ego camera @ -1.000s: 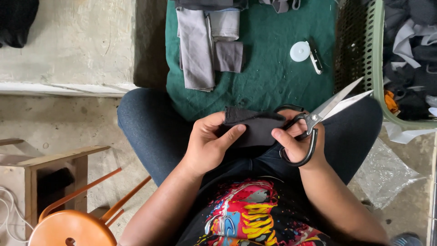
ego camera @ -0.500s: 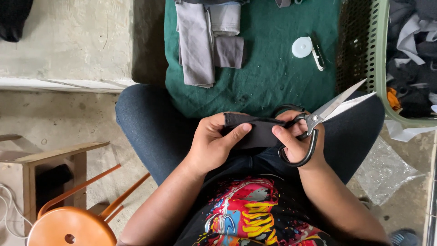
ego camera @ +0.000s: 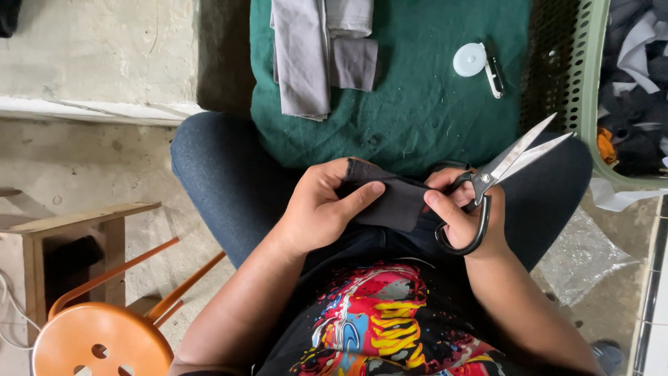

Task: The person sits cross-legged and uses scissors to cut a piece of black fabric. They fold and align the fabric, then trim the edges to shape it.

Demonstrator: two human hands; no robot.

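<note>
My left hand [ego camera: 321, 209] pinches the left end of a small dark grey fabric piece [ego camera: 393, 202] over my lap, thumb laid across it. My right hand [ego camera: 465, 216] grips the fabric's right end and also holds large scissors [ego camera: 497, 174] by their black handles. The silver blades are slightly parted and point up to the right, away from the fabric.
A green cloth [ego camera: 417, 104] lies ahead with folded grey fabric pieces [ego camera: 313, 49], a white round disc [ego camera: 470, 59] and a small dark tool [ego camera: 494, 66]. A green plastic basket [ego camera: 588, 90] of fabric scraps stands at right. An orange stool [ego camera: 97, 341] and a wooden bench [ego camera: 69, 230] are at left.
Both hands hold the fabric and scissors much as before. My left thumb has shifted a little along the fabric. The view has drifted slightly.
</note>
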